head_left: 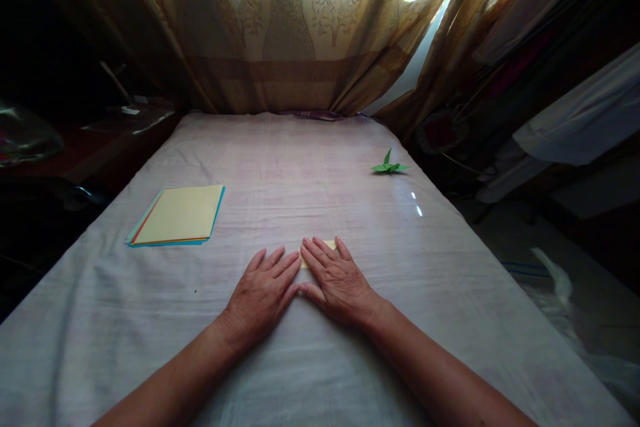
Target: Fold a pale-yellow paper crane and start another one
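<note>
Well off to the left of the hands and farther from the person, a stack of coloured paper (176, 216) lies flat on the cloth-covered table (280, 167), a pale yellow sheet on top. The left hand (263, 295) is laid flat, fingers spread and nothing gripped, its fingertips touching the edge of a small pale yellow folded paper (327, 245). That paper is pinned almost wholly under the right hand (337, 283), which is also pressed flat, palm down, with only a corner showing beyond the fingertips. The crease in hand is judged best set by even pressure kept on the paper, edges aligned, and the fingertips drawn outward along the fold. Far beyond the right hand, a green paper crane (389, 165) stands.
</note>
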`<action>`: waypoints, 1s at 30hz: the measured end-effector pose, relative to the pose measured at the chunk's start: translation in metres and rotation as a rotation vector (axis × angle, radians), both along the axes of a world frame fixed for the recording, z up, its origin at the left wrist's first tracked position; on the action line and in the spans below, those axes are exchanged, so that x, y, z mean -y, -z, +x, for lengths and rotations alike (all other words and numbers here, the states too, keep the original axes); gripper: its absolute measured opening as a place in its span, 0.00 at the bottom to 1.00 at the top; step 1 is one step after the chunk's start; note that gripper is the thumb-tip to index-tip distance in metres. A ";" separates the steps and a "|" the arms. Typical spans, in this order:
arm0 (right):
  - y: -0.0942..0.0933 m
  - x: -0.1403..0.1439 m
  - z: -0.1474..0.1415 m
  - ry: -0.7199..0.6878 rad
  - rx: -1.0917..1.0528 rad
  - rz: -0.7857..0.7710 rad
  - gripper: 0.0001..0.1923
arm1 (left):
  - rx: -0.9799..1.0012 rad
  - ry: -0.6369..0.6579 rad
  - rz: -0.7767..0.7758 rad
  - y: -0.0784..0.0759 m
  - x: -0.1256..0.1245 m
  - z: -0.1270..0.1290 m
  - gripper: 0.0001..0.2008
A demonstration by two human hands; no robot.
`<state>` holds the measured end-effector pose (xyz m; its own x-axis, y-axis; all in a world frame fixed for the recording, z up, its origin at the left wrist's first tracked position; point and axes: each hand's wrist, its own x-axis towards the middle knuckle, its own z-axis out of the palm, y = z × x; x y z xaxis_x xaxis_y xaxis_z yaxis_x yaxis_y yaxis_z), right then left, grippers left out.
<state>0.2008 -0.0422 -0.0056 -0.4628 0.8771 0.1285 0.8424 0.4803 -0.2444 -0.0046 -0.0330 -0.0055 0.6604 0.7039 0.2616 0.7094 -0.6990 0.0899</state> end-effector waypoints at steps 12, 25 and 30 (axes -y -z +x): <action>-0.004 0.008 0.026 0.213 0.115 -0.136 0.33 | -0.075 0.022 0.041 -0.004 0.013 -0.027 0.20; 0.002 0.012 0.033 0.248 -0.079 0.130 0.24 | 0.042 -0.042 0.090 -0.026 -0.006 -0.012 0.08; 0.004 0.012 0.034 0.253 -0.165 0.195 0.21 | 0.083 -0.018 0.108 -0.022 -0.014 0.009 0.09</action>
<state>0.2351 -0.0539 -0.0097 -0.1936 0.9127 0.3598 0.8975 0.3128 -0.3108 0.0041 -0.0186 0.0167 0.6206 0.6804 0.3898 0.7153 -0.6949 0.0741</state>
